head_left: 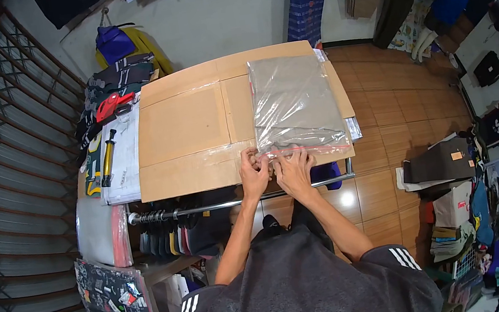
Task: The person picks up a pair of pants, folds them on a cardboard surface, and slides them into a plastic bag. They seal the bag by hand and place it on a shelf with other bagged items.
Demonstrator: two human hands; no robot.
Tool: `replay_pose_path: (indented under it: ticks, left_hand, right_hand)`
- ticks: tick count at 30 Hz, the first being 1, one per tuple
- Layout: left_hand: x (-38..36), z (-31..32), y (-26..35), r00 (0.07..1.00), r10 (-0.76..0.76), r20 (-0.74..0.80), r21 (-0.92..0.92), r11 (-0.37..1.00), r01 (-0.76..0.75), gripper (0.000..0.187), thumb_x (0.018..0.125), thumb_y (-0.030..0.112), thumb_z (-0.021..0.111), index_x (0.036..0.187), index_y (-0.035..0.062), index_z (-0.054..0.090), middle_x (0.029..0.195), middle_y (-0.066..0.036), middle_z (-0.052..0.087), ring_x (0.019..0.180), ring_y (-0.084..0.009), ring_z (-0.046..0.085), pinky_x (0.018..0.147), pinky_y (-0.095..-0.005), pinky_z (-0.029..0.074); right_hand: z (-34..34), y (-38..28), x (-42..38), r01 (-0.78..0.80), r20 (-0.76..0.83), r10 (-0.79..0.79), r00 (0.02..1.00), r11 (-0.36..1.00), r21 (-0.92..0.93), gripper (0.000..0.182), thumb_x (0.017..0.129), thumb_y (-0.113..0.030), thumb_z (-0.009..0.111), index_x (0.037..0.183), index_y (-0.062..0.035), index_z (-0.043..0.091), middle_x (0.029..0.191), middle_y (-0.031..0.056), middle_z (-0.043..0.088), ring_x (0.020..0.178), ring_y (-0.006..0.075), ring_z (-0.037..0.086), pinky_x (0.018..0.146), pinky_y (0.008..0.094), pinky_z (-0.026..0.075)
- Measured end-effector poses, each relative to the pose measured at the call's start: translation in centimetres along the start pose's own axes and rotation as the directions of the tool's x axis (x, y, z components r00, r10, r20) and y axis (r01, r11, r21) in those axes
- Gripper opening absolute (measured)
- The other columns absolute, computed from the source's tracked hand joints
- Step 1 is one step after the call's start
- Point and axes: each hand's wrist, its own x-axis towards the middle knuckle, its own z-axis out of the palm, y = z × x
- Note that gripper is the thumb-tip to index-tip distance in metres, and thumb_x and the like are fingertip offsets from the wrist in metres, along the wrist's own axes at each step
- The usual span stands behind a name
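Note:
A folded grey-brown garment (292, 95) lies inside a clear plastic bag (284, 126) on a flat cardboard sheet (180, 124). A pinkish-red zip strip (326, 148) runs along the bag's near edge. My left hand (254, 171) has its fingers closed on the near left corner of the bag. Right beside it, my right hand (294, 168) presses bent fingers on the same edge, around the strip. The fingertips of both hands are partly hidden.
Left of the cardboard are a red tape dispenser (113, 105), a yellow-and-black tool (109, 156) and white sheets (129, 174). A metal rail (205, 208) with hangers runs below the near edge. Folded clothes (437, 160) are stacked at the right.

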Motion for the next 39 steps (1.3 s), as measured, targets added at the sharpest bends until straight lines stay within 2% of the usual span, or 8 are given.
replay_pose_path:
  ticks: [5,14,17,20,26,32,35,39]
  left_hand:
    - [-0.1,-0.1,0.4,1.000,-0.025,0.017,-0.042,0.999,0.025,0.035,0.100,0.004,0.065,0.128,-0.0016,0.045,0.082,-0.006,0.066,0.064,-0.0095,0.066,0.045,-0.0256,0.055]
    - [0.4,-0.6,0.0,0.996,-0.044,0.074,-0.053,0.997,0.048,0.034,0.101,0.005,0.065,0.127,-0.0025,0.045,0.086,-0.007,0.064,0.070,-0.0106,0.068,0.046,-0.0257,0.056]
    - [0.4,-0.7,-0.4,0.996,-0.047,0.077,-0.068,0.996,0.052,0.035,0.101,0.005,0.065,0.128,-0.0025,0.045,0.087,-0.006,0.063,0.070,-0.0105,0.067,0.047,-0.0257,0.057]
    - [0.3,-0.7,-0.2,0.995,-0.059,0.081,-0.074,0.995,0.065,0.035,0.101,0.005,0.065,0.128,-0.0027,0.045,0.087,-0.007,0.063,0.070,-0.0106,0.067,0.047,-0.0259,0.057]
    - [0.5,-0.9,0.1,0.995,-0.040,0.093,-0.053,0.998,0.045,0.036,0.101,0.005,0.065,0.128,-0.0035,0.044,0.088,-0.008,0.064,0.071,-0.0110,0.068,0.048,-0.0260,0.058]
    - [0.4,-0.8,-0.1,0.994,-0.051,0.094,-0.076,0.995,0.058,0.036,0.100,0.004,0.065,0.128,-0.0032,0.043,0.089,-0.009,0.065,0.069,-0.0123,0.069,0.048,-0.0260,0.058]
    - [0.3,-0.8,0.1,0.994,-0.052,0.092,-0.073,0.996,0.059,0.036,0.100,0.004,0.065,0.128,-0.0025,0.043,0.087,-0.009,0.065,0.067,-0.0132,0.070,0.048,-0.0261,0.058]
    - [0.2,-0.8,0.2,0.994,-0.051,0.095,-0.070,0.996,0.058,0.036,0.101,0.003,0.064,0.129,-0.0018,0.043,0.086,-0.009,0.064,0.067,-0.0136,0.070,0.047,-0.0262,0.058]
  right_hand:
    - [1.0,1.6,0.2,0.142,-0.007,-0.142,0.990,0.986,0.092,0.039,0.095,-0.023,0.062,0.133,-0.0144,0.067,0.137,0.0274,0.053,0.130,0.0447,0.043,0.102,0.0651,0.030]
    - [0.0,0.6,1.7,0.053,0.178,-0.058,0.982,0.998,0.032,0.035,0.095,-0.025,0.060,0.127,-0.0155,0.069,0.133,0.0220,0.052,0.126,0.0415,0.045,0.099,0.0669,0.030]
    - [1.1,1.4,1.3,0.126,0.022,-0.129,0.991,0.987,0.098,0.036,0.094,-0.026,0.060,0.127,-0.0164,0.069,0.132,0.0220,0.052,0.124,0.0420,0.045,0.099,0.0687,0.029]
    - [0.9,1.5,1.3,0.110,0.047,-0.117,0.992,0.987,0.120,0.035,0.094,-0.027,0.059,0.126,-0.0157,0.069,0.131,0.0219,0.052,0.123,0.0418,0.045,0.100,0.0689,0.029]
    - [0.9,0.5,2.1,0.043,0.205,-0.032,0.978,0.998,-0.051,0.036,0.094,-0.031,0.059,0.126,-0.0187,0.071,0.136,0.0245,0.051,0.128,0.0423,0.045,0.099,0.0714,0.031]
    - [0.6,2.3,0.9,0.015,0.011,-0.019,1.000,0.960,0.280,0.039,0.094,-0.025,0.064,0.128,-0.0072,0.069,0.132,0.0243,0.058,0.127,0.0417,0.050,0.108,0.0642,0.032]
    - [0.0,2.5,-0.2,0.002,-0.131,0.015,0.991,0.992,0.129,0.040,0.094,-0.024,0.067,0.128,-0.0012,0.067,0.131,0.0242,0.061,0.128,0.0419,0.051,0.110,0.0609,0.032]
    - [-1.0,2.1,-0.4,-0.055,-0.082,0.059,0.995,0.997,0.055,0.043,0.095,-0.028,0.067,0.128,-0.0010,0.067,0.134,0.0251,0.060,0.132,0.0432,0.049,0.112,0.0621,0.030]
